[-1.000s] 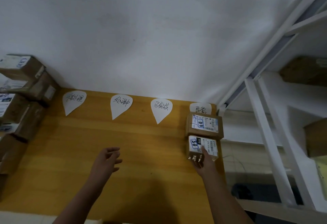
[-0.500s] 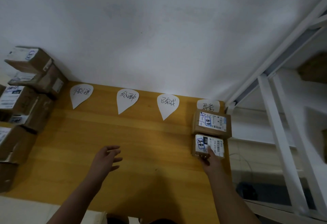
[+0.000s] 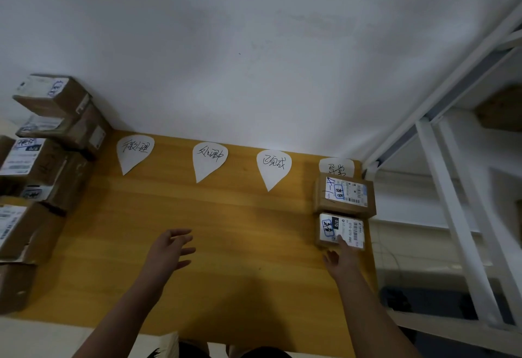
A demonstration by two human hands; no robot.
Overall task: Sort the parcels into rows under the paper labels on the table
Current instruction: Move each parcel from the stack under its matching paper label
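Observation:
Several white teardrop paper labels lie along the back of the wooden table; the rightmost label is partly covered. Under it sits a brown parcel and, in front of that, a smaller parcel with a white shipping sticker. My right hand touches the near edge of the smaller parcel with a straight finger on its sticker. My left hand hovers over the table's middle, fingers spread, holding nothing. A stack of brown parcels stands at the left edge.
A white wall rises behind the table. A white metal shelf frame stands to the right, with brown boxes on its shelves. The table's right edge runs just beside the two placed parcels.
The view has shifted, bringing more of the left parcel stack into sight. My right hand has eased back on the smaller parcel, now touching only its near edge. My left hand stays put.

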